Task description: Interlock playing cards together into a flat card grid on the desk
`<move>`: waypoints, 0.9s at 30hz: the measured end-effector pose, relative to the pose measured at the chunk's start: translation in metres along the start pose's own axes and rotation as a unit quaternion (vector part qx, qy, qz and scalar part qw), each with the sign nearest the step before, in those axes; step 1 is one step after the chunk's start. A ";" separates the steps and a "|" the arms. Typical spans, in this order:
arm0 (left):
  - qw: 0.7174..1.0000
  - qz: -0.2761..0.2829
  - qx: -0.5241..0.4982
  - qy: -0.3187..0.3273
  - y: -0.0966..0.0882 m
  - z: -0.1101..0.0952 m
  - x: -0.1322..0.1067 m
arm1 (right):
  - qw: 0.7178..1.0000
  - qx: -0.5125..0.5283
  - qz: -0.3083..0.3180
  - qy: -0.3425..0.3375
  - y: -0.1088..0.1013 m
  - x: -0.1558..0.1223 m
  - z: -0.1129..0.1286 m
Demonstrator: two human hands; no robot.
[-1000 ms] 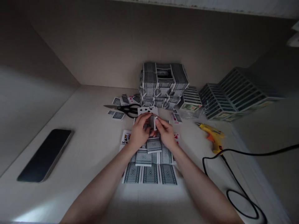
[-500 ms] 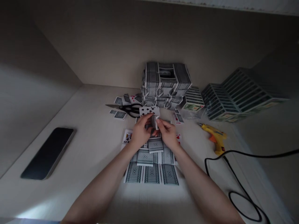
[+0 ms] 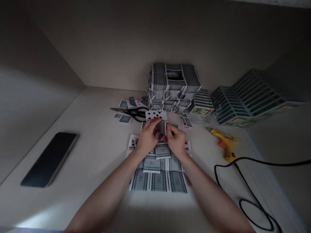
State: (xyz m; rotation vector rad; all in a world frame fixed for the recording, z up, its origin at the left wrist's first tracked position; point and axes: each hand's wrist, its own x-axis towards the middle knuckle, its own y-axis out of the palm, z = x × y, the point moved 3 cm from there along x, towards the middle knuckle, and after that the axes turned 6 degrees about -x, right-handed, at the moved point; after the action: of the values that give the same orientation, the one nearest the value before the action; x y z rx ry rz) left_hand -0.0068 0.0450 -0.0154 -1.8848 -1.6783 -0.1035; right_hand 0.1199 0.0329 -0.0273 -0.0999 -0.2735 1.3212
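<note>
My left hand (image 3: 145,139) and my right hand (image 3: 177,141) meet over a stepped layer of face-down playing cards (image 3: 157,168) on the table. Both pinch a small folded card (image 3: 161,127) between their fingertips, held upright just above the layer. A face-up spade card (image 3: 155,114) lies just beyond my fingers. A face-up king card (image 3: 132,142) pokes out at the left of the layer, and a red heart card (image 3: 187,144) at the right.
A box-like block built of cards (image 3: 173,87) stands at the back, with black scissors (image 3: 132,113) and loose cards to its left. Rows of card decks (image 3: 245,100) line the right. A yellow glue gun (image 3: 224,142) with a black cord (image 3: 245,181) lies right. A dark phone (image 3: 50,159) lies left.
My hands stay in place over the layer. The small card has been turned slightly between my fingertips; the view has shifted a little.
</note>
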 end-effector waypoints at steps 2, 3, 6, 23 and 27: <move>1.000 0.003 0.011 0.005 0.000 0.000 0.000 | 1.000 -0.005 0.003 -0.003 -0.001 0.000 0.001; 1.000 0.001 0.016 0.006 0.000 0.000 -0.001 | 1.000 0.001 0.010 -0.001 -0.001 0.000 0.001; 1.000 -0.011 0.023 0.005 -0.001 0.001 -0.001 | 0.997 0.045 0.057 0.003 0.000 -0.001 0.003; 0.993 -0.024 0.101 0.052 -0.003 -0.010 -0.003 | 0.994 -0.068 -0.025 -0.085 -0.002 -0.009 0.010; 0.992 -0.033 0.116 0.048 -0.002 -0.009 -0.004 | 0.996 -0.053 -0.007 -0.073 -0.001 -0.006 0.009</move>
State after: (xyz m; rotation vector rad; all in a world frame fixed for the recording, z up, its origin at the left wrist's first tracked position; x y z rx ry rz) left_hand -0.0070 0.0369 -0.0091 -1.6293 -1.6134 -0.0230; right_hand 0.1174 0.0256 -0.0197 -0.0903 -0.4678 1.3020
